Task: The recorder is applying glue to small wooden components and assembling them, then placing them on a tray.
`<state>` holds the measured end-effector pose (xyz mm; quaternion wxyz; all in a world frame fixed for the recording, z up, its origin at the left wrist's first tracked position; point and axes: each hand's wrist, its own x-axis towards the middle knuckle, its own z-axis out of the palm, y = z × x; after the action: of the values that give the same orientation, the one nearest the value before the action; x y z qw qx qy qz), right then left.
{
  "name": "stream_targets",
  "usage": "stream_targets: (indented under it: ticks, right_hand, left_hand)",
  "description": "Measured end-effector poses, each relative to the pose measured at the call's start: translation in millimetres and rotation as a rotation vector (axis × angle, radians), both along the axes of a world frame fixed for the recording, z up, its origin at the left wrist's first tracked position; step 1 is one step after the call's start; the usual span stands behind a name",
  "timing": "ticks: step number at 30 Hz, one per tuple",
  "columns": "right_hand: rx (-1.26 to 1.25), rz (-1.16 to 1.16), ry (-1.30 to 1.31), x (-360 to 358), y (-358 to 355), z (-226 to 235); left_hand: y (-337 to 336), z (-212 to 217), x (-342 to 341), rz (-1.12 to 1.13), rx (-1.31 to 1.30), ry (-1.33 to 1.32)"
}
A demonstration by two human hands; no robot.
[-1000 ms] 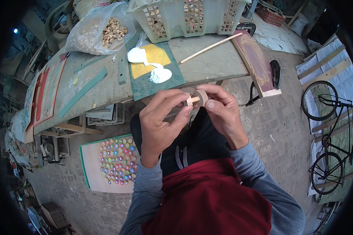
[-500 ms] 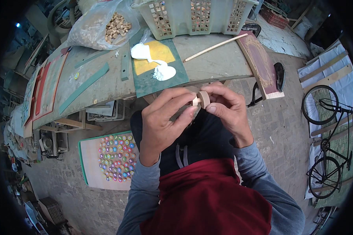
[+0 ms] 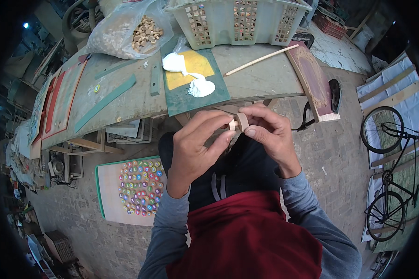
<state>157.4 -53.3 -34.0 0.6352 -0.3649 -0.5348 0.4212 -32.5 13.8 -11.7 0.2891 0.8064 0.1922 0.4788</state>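
Over my lap, my right hand (image 3: 272, 135) pinches a pale wooden disc (image 3: 243, 122) by its edge between thumb and fingers. My left hand (image 3: 193, 146) grips a small wooden peg (image 3: 233, 125) between thumb and fingertips. The narrow stem of the peg meets the face of the disc; how deep it sits inside cannot be seen. Just beyond my hands, a green board (image 3: 177, 104) lies at the table's front edge, with a yellow patch and a spill of thick white paste (image 3: 201, 87) on it.
On the table (image 3: 260, 79) are a thin wooden stick (image 3: 260, 60), a plastic bag (image 3: 114, 39) of small wooden pieces and a large pale crate (image 3: 219, 32). A maroon board (image 3: 312, 79) juts past the right edge. Colourful round pieces (image 3: 139, 188) cover a floor board at left.
The peg and the disc look slightly closer together, with less of the stem showing. Both hands keep their pinch. The whole view has shifted a little.
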Motion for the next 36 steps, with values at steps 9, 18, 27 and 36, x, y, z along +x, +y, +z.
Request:
stream_targets:
  ticks: [9,18,27,36]
  right_hand:
    - [-0.112,0.173,-0.029,-13.9,2.3,-6.8]
    - [-0.12,0.269,-0.171,-19.8,4.7,-4.2]
    - [-0.173,0.194,-0.191,-38.2,6.1,-17.2]
    - [-0.1,-0.217,-0.078,-16.9,13.6,-54.7]
  left_hand:
    - [13.9,-2.2,-36.7,-0.185,-0.394,0.116]
    - [4.8,7.7,-47.5,-0.181,-0.276,0.298]
    - [-2.8,-24.7,-67.5,-0.217,-0.533,0.092]
    - [-24.9,-67.5,-184.0,0.249,-0.657,-0.263]
